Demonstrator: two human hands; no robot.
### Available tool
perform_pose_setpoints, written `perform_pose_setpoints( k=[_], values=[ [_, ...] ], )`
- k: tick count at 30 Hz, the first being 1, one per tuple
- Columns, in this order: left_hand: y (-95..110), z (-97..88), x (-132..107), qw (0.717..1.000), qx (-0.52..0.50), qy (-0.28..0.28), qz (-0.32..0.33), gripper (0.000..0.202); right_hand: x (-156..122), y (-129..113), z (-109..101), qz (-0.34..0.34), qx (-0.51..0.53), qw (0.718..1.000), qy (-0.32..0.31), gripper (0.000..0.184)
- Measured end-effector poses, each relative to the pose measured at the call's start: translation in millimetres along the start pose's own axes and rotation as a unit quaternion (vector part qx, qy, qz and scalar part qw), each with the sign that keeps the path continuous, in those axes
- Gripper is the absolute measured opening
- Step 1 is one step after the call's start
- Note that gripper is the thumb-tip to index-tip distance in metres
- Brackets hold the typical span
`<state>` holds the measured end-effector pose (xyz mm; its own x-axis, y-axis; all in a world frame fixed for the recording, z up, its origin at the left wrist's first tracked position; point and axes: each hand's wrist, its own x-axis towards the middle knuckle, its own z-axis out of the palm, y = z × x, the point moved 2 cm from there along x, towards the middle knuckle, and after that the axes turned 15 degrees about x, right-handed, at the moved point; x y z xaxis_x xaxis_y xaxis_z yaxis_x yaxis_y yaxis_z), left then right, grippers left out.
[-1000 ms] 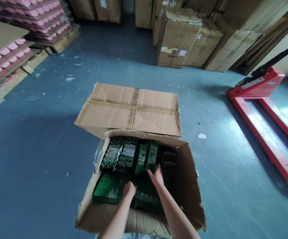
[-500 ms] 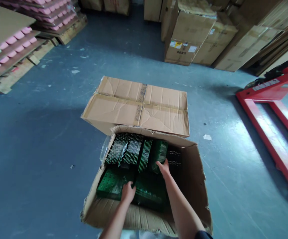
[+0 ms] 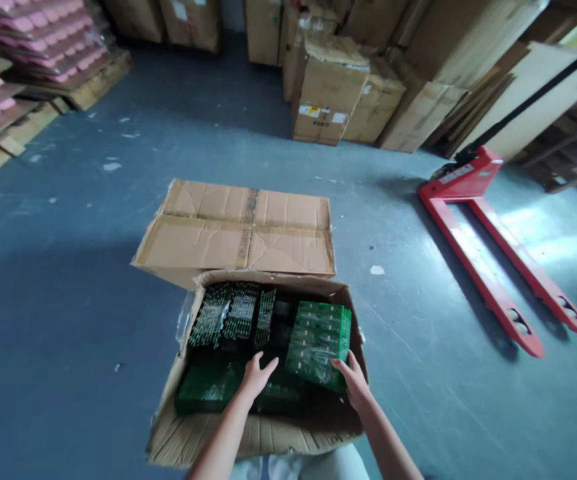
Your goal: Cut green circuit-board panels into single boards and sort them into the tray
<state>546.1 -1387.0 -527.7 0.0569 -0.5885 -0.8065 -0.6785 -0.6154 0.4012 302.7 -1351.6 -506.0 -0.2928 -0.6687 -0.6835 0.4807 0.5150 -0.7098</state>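
Note:
My right hand (image 3: pixel 355 383) grips the lower right edge of a stack of green circuit boards (image 3: pixel 316 341), wrapped in clear film and tilted up at the right side of an open cardboard box (image 3: pixel 313 437). My left hand (image 3: pixel 258 375) hovers over the box with thumb and fingers apart, holding nothing. Other bundles of circuit boards (image 3: pixel 242 312) stand on edge along the box's far side. Below my left hand, flat green stacks (image 3: pixel 208 383) lie in the near part, partly in shadow.
A taped carton (image 3: pixel 288 247) sits just behind the open box. To the right a red pallet jack (image 3: pixel 478 253) rests on the blue floor. Several cartons (image 3: pixel 328 93) are piled at the back, and pallets with pink items (image 3: pixel 43 40) stand at upper left.
My right hand has lifted the stack of circuit boards from the back row and moved it right. My left hand has come off the flat stacks and opened. The view has turned right.

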Motion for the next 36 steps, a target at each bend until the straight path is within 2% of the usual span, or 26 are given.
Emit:
perform_pose_setpoints(
  k=[3,5,8,9,11,15,18,20,23,26,29,32,34,36],
  values=[
    [61,-32.5,-45,0.993,-0.052,-0.064,0.083,0.06,-63,-41,-8,0.023,0.117,0.993,-0.008,0.063],
    [108,-55.9,-91,0.961,-0.175,-0.161,0.142,0.07,-109,-73,-6,-0.002,0.178,0.983,-0.037,0.066],
    [166,-85.9,-174,0.905,-0.257,-0.281,0.19,0.071,-178,-121,3,-0.04,0.241,0.965,-0.091,0.067],
    [181,-92.3,-202,0.893,-0.258,-0.322,0.181,0.065,-200,-136,6,-0.054,0.259,0.959,-0.103,0.066],
    [203,-101.0,-253,0.882,-0.245,-0.37,0.16,0.05,-242,-165,10,-0.087,0.285,0.947,-0.117,0.064],
    [243,-102.1,-329,0.872,-0.203,-0.406,0.18,0.03,-319,-210,2,-0.157,0.306,0.934,-0.099,0.06],
    [268,-90.6,-369,0.861,-0.154,-0.443,0.197,0.027,-371,-226,-9,-0.23,0.31,0.92,-0.07,0.056],
    [277,-80.7,-394,0.85,-0.119,-0.476,0.193,0.024,-404,-228,-14,-0.284,0.307,0.908,-0.041,0.053],
    [278,-65.6,-430,0.835,-0.063,-0.514,0.188,0.024,-449,-222,-22,-0.362,0.296,0.884,0.014,0.053],
    [273,-45.2,-467,0.828,-0.023,-0.524,0.199,0.029,-493,-206,-37,-0.416,0.302,0.853,0.091,0.064],
    [269,-11.8,-504,0.818,0.034,-0.534,0.213,0.036,-535,-181,-56,-0.439,0.345,0.805,0.201,0.074],
    [269,31.3,-539,0.789,0.096,-0.566,0.218,0.043,-567,-156,-69,-0.477,0.385,0.74,0.275,0.078],
    [270,57.7,-555,0.765,0.126,-0.591,0.224,0.046,-577,-143,-71,-0.511,0.392,0.698,0.314,0.075],
    [272,78.0,-563,0.742,0.149,-0.612,0.23,0.046,-574,-135,-69,-0.534,0.391,0.655,0.364,0.068]
  ],
)
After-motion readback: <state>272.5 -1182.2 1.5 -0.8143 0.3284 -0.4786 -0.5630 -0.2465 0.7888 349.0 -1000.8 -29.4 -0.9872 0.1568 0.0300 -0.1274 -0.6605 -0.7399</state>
